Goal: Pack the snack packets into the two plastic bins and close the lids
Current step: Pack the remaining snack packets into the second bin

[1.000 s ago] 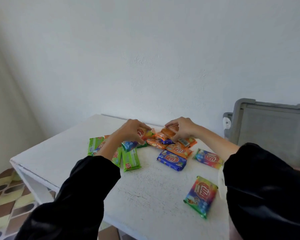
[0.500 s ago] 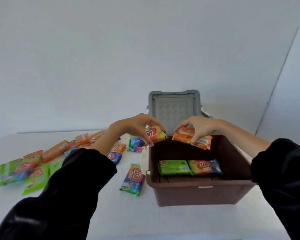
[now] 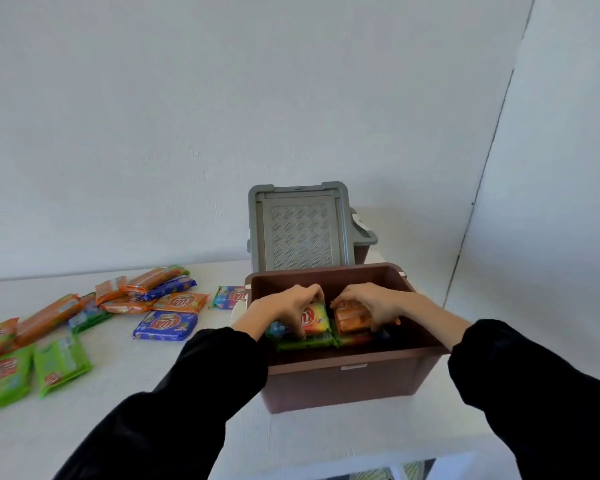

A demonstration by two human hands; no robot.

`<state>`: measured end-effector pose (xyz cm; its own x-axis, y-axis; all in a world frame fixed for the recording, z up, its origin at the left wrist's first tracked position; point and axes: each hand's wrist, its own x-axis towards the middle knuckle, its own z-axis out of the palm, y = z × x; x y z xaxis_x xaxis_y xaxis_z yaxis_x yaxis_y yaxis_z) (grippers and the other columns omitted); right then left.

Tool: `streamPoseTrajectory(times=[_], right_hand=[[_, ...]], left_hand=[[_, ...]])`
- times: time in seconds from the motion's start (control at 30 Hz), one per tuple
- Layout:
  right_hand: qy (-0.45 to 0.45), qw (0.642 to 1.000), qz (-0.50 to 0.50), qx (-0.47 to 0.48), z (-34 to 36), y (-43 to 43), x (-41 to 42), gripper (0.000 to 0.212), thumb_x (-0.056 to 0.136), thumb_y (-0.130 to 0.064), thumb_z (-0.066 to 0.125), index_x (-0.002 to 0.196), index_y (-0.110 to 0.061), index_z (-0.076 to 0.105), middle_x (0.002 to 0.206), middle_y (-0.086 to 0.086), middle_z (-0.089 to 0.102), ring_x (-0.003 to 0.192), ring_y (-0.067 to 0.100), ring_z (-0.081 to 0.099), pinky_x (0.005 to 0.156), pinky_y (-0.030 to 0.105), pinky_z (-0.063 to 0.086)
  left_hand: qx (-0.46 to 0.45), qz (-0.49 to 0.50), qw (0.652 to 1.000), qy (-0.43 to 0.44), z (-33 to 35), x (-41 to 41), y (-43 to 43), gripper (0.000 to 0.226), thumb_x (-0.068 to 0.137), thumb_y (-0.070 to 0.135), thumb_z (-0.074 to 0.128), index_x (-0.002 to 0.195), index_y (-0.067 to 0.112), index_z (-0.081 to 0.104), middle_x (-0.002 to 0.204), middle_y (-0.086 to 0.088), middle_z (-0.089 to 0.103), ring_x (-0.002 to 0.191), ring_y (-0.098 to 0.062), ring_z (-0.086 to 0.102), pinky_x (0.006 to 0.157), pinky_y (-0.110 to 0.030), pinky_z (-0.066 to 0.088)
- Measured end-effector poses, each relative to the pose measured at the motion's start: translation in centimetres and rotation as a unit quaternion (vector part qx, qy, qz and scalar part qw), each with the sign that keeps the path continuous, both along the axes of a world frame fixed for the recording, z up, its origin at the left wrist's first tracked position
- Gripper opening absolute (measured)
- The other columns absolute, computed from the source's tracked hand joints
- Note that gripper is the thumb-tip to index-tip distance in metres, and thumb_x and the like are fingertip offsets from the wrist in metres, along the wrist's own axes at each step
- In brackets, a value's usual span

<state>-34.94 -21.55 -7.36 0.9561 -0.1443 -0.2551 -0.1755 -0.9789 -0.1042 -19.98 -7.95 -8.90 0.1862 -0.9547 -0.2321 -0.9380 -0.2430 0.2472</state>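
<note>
Both hands are down inside the brown bin [image 3: 343, 382]. Fingers of the left hand [image 3: 284, 306] curl round a rainbow-coloured snack packet [image 3: 314, 319], and the right hand [image 3: 368, 304] clasps an orange packet [image 3: 352, 320]. Both packets are held just over a green packet [image 3: 305, 344] on the bin floor. Each is best laid flat, squared on the layer below and side by side, so the grey lid [image 3: 298, 230], upright behind, should shut later. More loose packets [image 3: 167, 325] lie on the white table [image 3: 153, 393] to the left.
</note>
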Motion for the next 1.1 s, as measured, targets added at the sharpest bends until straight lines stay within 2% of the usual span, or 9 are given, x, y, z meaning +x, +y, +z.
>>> streamPoseTrajectory(times=[0.23, 0.33, 0.5, 0.63, 0.83, 0.9, 0.97, 1.1], right_hand=[[-0.010, 1.000, -0.017, 0.001, -2.6, -0.6, 0.4, 0.079, 0.072, -0.004, 0.072, 0.140, -0.022, 0.035, 0.136, 0.005, 0.046, 0.127, 0.022, 0.040, 0.107, 0.034, 0.034], [-0.032, 0.999, -0.038, 0.000, -3.0, -1.4, 0.6, 0.073, 0.073, -0.004, 0.072, 0.137, -0.019, 0.040, 0.132, 0.006, 0.048, 0.123, 0.022, 0.045, 0.103, 0.032, 0.039], [-0.023, 0.998, -0.055, -0.015, -3.4, -1.6, 0.6, 0.068, 0.073, -0.019, 0.076, 0.135, -0.021, 0.046, 0.129, 0.005, 0.045, 0.120, 0.021, 0.044, 0.100, 0.030, 0.039], [-0.032, 0.998, -0.052, -0.028, -3.4, -1.5, 0.8, 0.062, 0.078, -0.017, 0.072, 0.134, -0.021, 0.047, 0.129, 0.005, 0.046, 0.119, 0.021, 0.045, 0.099, 0.031, 0.040], [-0.046, 0.997, -0.058, 0.002, -2.6, -1.2, 0.6, 0.058, 0.076, -0.020, 0.073, 0.131, -0.020, 0.052, 0.126, 0.004, 0.052, 0.115, 0.018, 0.051, 0.095, 0.027, 0.042], [-0.080, 0.994, -0.070, 0.034, -1.7, -1.1, 0.7, 0.051, 0.078, -0.018, 0.072, 0.126, -0.018, 0.057, 0.124, 0.004, 0.058, 0.108, 0.017, 0.057, 0.091, 0.026, 0.047], [-0.124, 0.987, -0.080, 0.067, -0.3, -0.7, 1.2, 0.043, 0.079, -0.018, 0.072, 0.121, -0.018, 0.061, 0.118, 0.005, 0.064, 0.099, 0.015, 0.062, 0.086, 0.023, 0.050], [-0.204, 0.970, -0.076, 0.112, 3.0, 2.3, 4.4, 0.040, 0.081, -0.020, 0.071, 0.120, -0.017, 0.062, 0.110, 0.003, 0.067, 0.095, 0.015, 0.064, 0.086, 0.025, 0.050]], left_hand=[[0.001, -0.018, 0.999, -0.029, -1.6, -0.5, -0.6, 0.079, 0.063, 0.013, 0.083, 0.128, 0.012, 0.037, 0.129, -0.010, 0.047, 0.119, -0.025, 0.045, 0.096, -0.035, 0.043], [0.011, -0.028, 0.998, -0.052, -2.1, -1.0, -1.0, 0.081, 0.063, 0.017, 0.083, 0.129, 0.012, 0.036, 0.131, -0.009, 0.046, 0.120, -0.026, 0.044, 0.097, -0.036, 0.041], [0.014, -0.055, 0.994, -0.089, -2.1, -1.1, -1.1, 0.083, 0.066, 0.022, 0.082, 0.135, 0.011, 0.038, 0.135, -0.009, 0.044, 0.124, -0.025, 0.041, 0.103, -0.037, 0.038], [0.017, -0.078, 0.988, -0.135, -2.1, -1.1, -1.2, 0.083, 0.068, 0.028, 0.080, 0.138, 0.011, 0.038, 0.135, -0.009, 0.042, 0.124, -0.026, 0.038, 0.105, -0.039, 0.036], [0.019, -0.079, 0.990, -0.120, -1.3, -1.3, -0.7, 0.082, 0.072, 0.030, 0.077, 0.141, 0.014, 0.036, 0.137, -0.008, 0.039, 0.125, -0.024, 0.037, 0.104, -0.036, 0.037], [-0.027, -0.057, 0.994, -0.087, -0.3, -1.3, 0.0, 0.074, 0.075, 0.032, 0.075, 0.138, 0.014, 0.042, 0.133, -0.008, 0.044, 0.120, -0.023, 0.044, 0.100, -0.035, 0.041], [-0.117, -0.006, 0.993, -0.023, 1.1, -0.7, 1.3, 0.062, 0.080, 0.028, 0.071, 0.134, 0.011, 0.047, 0.125, -0.009, 0.054, 0.111, -0.020, 0.054, 0.094, -0.029, 0.046], [-0.312, 0.099, 0.943, 0.066, 3.8, 2.1, 5.8, 0.034, 0.085, 0.014, 0.065, 0.117, 0.005, 0.061, 0.102, -0.011, 0.068, 0.091, -0.020, 0.065, 0.075, -0.013, 0.048]])
